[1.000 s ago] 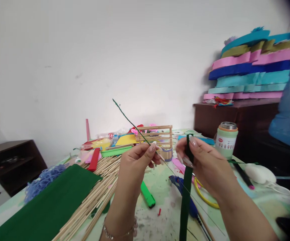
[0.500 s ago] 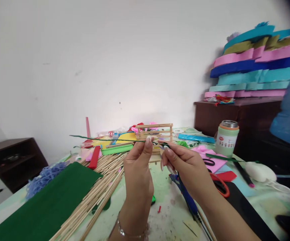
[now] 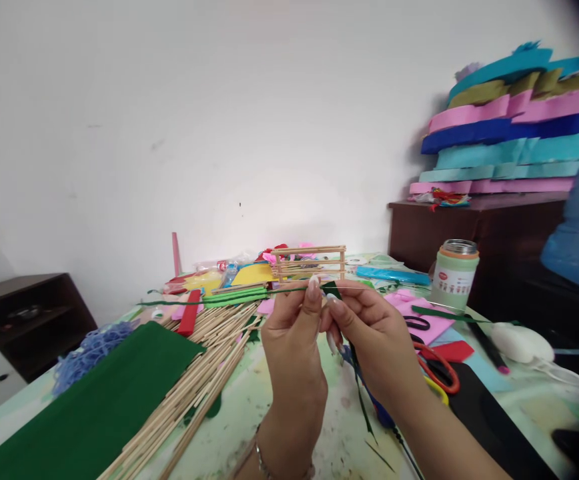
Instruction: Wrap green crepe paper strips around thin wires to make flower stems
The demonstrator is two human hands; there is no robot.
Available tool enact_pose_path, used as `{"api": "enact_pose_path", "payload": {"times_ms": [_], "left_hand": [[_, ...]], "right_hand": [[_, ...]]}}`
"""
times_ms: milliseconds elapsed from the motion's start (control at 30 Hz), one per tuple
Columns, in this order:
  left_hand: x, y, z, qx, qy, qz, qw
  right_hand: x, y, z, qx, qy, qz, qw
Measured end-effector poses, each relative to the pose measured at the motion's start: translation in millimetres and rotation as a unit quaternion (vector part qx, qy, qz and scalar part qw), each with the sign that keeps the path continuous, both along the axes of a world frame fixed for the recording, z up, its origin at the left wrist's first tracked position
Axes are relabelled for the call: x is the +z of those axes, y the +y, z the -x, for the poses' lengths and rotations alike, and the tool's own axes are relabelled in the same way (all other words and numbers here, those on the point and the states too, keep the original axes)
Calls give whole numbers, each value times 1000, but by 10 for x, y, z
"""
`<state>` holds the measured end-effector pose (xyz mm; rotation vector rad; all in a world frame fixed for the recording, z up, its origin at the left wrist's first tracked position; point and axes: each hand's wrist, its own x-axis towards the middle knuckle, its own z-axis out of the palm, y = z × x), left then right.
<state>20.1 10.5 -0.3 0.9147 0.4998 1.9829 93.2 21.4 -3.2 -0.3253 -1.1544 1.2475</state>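
My left hand (image 3: 297, 340) pinches a thin wire wrapped in dark green (image 3: 229, 297), whose covered end reaches out to the left. Bare pale wire runs on to the right, past my other hand. Thumb and finger of my right hand (image 3: 369, 327) close on a dark green paper strip (image 3: 330, 289) right beside the left fingertips. The strip's tail dangles below the right hand. Partly hidden beneath the right hand lies a blue tool with a cord, perhaps a glue gun (image 3: 383, 415). Behind the hands stands a small frame of wooden sticks (image 3: 314, 251).
Many wooden sticks (image 3: 189, 393) and a green sheet (image 3: 89, 393) cover the left side, near tangled blue yarn (image 3: 92, 350). To the right are red-handled scissors (image 3: 452, 377), a black board (image 3: 499, 427), a green jar (image 3: 452, 280) and a white mouse-shaped object (image 3: 519, 343).
Both hands have shifted slightly, the left one to the right. The wrapped wire's left end has dropped lower. The green strip's tail now hangs visibly below my right hand.
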Motion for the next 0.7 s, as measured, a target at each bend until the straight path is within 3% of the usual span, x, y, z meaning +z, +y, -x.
{"api": "enact_pose_path", "payload": {"times_ms": [200,500,700], "left_hand": [[-21,-16,-26,19,5,5,1000],[-53,-15,-4,152,95,-11,984],[-125,-2,-21,175,127,-37,976]], "right_hand": [[-19,5,-3,21,31,4,999],[-28,-6,-18,2,35,23,999],[-20,-3,-35,-18,36,26,999]]}}
